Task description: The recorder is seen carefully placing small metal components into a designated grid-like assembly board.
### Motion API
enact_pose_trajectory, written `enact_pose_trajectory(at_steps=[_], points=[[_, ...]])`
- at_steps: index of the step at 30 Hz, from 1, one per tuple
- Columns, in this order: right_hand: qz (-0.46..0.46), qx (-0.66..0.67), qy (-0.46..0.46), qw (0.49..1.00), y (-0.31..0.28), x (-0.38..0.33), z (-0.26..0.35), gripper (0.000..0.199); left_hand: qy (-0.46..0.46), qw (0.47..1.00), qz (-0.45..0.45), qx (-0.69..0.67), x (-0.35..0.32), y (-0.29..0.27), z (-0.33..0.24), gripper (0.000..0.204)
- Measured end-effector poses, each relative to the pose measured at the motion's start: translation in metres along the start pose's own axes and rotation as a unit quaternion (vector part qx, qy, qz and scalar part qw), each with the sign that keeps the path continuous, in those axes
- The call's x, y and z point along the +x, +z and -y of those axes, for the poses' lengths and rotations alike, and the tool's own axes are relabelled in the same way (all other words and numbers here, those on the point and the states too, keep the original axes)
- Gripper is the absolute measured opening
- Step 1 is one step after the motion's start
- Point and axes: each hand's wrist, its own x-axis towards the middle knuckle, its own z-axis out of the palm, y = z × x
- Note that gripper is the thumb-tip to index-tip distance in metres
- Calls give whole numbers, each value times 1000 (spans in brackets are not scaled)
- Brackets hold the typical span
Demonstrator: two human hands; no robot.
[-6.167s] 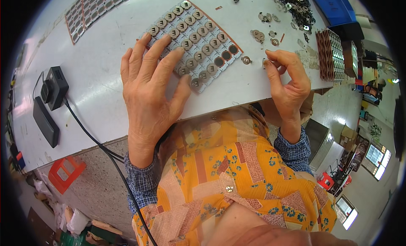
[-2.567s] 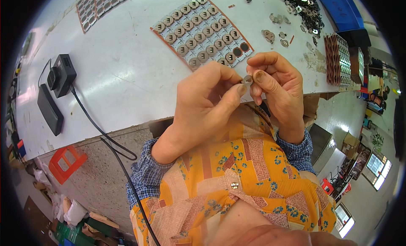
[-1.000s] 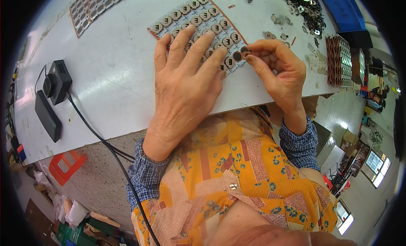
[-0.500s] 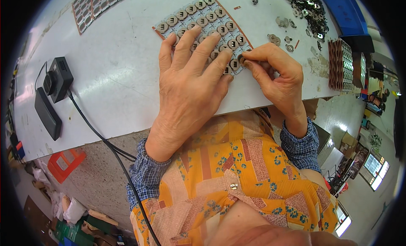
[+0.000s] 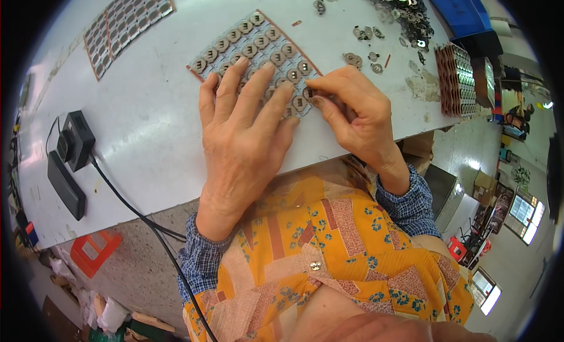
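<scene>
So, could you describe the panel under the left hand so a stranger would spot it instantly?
On the white table, find the spread left hand. Beneath it lies a rectangular panel, the right hand at its edge. Rows of round metal clips show on it, while the panels at upper left show dull grey circles.

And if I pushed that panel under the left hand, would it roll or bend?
The panel would probably slide, not roll: it's flat on a shiny table. It may bend slightly, looking thin, though its edges seem straight.
</scene>
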Motion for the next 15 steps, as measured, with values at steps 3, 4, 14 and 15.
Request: enact_pose_trajectory(at_steps=[3,4,14,15], points=[[-88,-50,-24,995,-7,1,-9,32,-4,1000,0,-1,-2,0,0,45],[-128,-101,8,987,-12,2,-13,31,-5,1000,1,0,-3,0,1,45],[-117,-80,109,984,-31,-4,-31,15,-3,1000,-1,-5,-3,0,1,44],[-121,-32,143,982,-31,-5,-30,13,-4,1000,-1,-9,-4,0,1,44]])
